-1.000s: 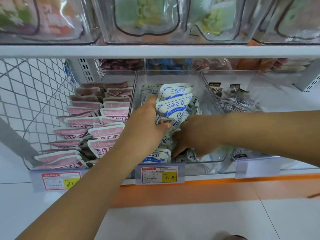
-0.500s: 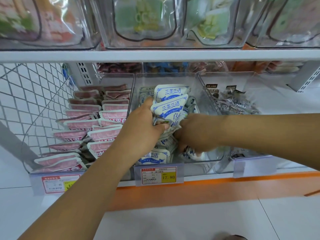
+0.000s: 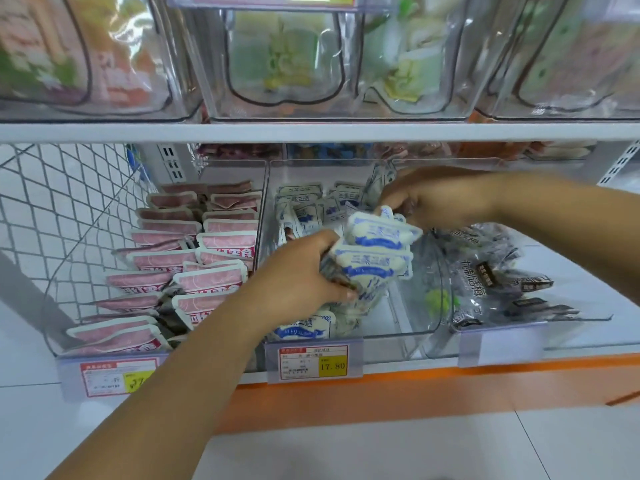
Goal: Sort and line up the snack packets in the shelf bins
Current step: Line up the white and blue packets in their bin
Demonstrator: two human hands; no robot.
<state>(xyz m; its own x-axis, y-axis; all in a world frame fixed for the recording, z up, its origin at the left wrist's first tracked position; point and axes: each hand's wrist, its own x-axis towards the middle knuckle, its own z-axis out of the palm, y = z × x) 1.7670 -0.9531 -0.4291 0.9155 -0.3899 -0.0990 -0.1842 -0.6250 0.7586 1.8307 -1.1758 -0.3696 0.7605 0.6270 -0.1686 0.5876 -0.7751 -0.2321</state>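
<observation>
Stack of blue-and-white packets [image 3: 375, 258], long axis upright, clasped in curled left grip [image 3: 304, 271] over front of middle bin [image 3: 391, 336]; top edge pinched by right grip [image 3: 433, 199]. Bare bin floor just below and rightward, nearer right grip.

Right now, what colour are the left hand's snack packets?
White snack packets, blue print; head view.

- Three bins share the lower shelf: middle bin [image 3: 388, 322], left bin [image 3: 232, 172] at its 9 o'clock, right bin [image 3: 443, 336] at its 3 o'clock.
- A stack of packets [image 3: 375, 259] sits over the middle bin's front half. The left hand [image 3: 301, 271] grips it from 8 o'clock and the right hand [image 3: 436, 199] pinches its top at 1 o'clock.
- A price tag [image 3: 313, 362] hangs at the middle bin's 6 o'clock, with upper bins [image 3: 277, 64] at 12 o'clock.
</observation>
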